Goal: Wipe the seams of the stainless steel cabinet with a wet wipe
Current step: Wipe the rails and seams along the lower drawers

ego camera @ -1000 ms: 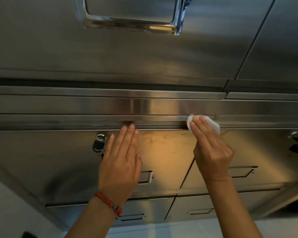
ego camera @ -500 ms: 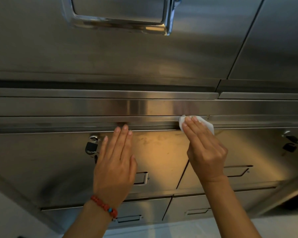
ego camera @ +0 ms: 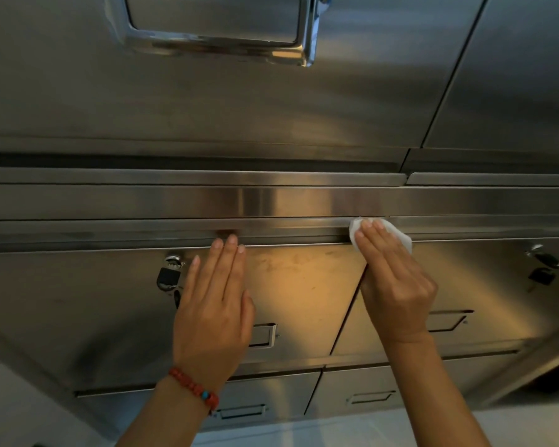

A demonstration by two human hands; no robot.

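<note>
The right hand [ego camera: 397, 285], straight fingers pressing the wet wipe [ego camera: 400, 237] flat, is sliding leftward along the horizontal seam [ego camera: 271, 241], while the open left hand [ego camera: 213, 304] is bracing the cabinet [ego camera: 304, 285].

The horizontal seam [ego camera: 142, 245] runs unobstructed leftward to the left hand [ego camera: 212, 304], which lies flat against the drawer front; a padlock [ego camera: 168, 275] hangs just beside it.

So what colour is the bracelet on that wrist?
Red beads with one blue bead, on the bracelet at the left wrist, seen in the head view.
</note>
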